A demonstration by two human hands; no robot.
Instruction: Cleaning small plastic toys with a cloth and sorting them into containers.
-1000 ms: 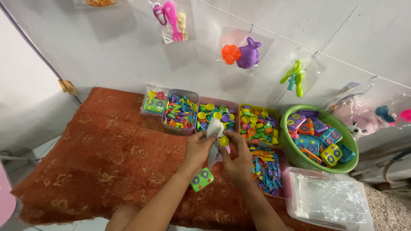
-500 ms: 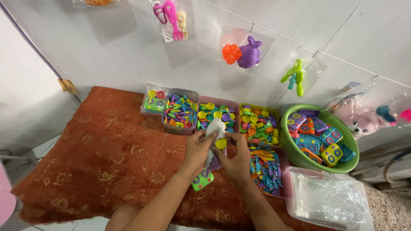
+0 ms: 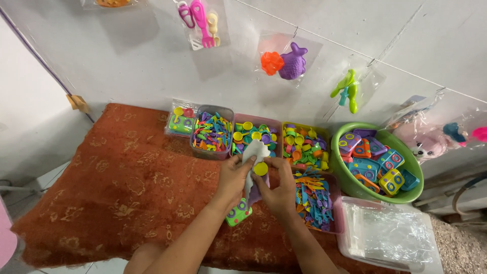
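Covering the whole work surface, a rust-orange patterned cloth (image 3: 116, 187) lies under both forearms, and the two hands meet above its far middle. A green basin (image 3: 350, 185) of square toy blocks sits well to the right of the grip, and a clear lidded box (image 3: 385, 236) lies to the right and nearer the person. Just beyond the grip stand three tubs of small coloured plastic pieces: a clear tub (image 3: 212, 133) to the far left, a pink tub (image 3: 253, 134) straight ahead and a yellow tub (image 3: 303, 144) to the far right; another pink tub (image 3: 317, 203) sits just right of the right wrist. The left hand (image 3: 234, 175) pinches a small clear plastic bag (image 3: 253, 152), which looks milky white, crumpled and upright, its ruffled mouth rising above the fingers, with something purple showing through lower down. The right hand (image 3: 281, 185) pinches the bag's other side, thumb pressed beside a small round yellow disc (image 3: 261, 168) at the bag's front. A green toy block (image 3: 237, 213) lies on the cloth just below the left wrist.
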